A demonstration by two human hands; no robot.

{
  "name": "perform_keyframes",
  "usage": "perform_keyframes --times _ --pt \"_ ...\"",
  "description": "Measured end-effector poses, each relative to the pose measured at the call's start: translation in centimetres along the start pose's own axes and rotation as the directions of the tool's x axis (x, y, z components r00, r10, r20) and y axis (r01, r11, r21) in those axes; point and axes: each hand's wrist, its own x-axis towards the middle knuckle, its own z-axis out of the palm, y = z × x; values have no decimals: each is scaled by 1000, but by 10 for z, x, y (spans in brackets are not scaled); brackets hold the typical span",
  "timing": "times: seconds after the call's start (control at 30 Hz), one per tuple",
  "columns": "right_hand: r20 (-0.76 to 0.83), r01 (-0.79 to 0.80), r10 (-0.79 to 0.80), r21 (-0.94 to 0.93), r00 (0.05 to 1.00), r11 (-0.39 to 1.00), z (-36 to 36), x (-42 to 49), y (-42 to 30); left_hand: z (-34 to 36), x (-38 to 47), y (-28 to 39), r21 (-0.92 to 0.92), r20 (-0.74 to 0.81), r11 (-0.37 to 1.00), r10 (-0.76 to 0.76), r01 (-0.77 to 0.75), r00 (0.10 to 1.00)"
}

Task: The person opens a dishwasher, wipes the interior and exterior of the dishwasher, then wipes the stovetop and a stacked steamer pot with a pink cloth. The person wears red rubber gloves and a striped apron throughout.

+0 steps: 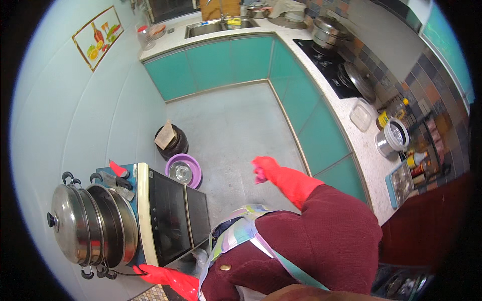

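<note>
My right hand (265, 167), in a long red rubber glove, is held out over the grey floor (229, 124). A crumpled pink cloth (260, 175) is bunched in its fingers, slightly blurred. At the lower left my left hand (153, 274), gloved the same way, grips a thin dark handle (126, 273) beside the stacked pots. Steel pots and pans with black side handles, the front one a lidded steamer pot (69, 224), stand on the blue top of a black-fronted cabinet (169, 218). Near them lie a red-handled tool (119, 169) and a grater (108, 179).
A purple basin (196, 171) with a steel bowl (180, 172) and a dark jar (179, 145) stand on the floor by the wall. Green cabinets (211, 64) carry a counter with a sink (199, 30). A gas hob (327, 71), pots and bottles line the right side.
</note>
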Motion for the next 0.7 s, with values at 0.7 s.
perform_keyframes --times 0.7 --pt "459 438 -370 -47 808 898 256 -260 100 -72 32 39 -388 527 915 120 112 841"
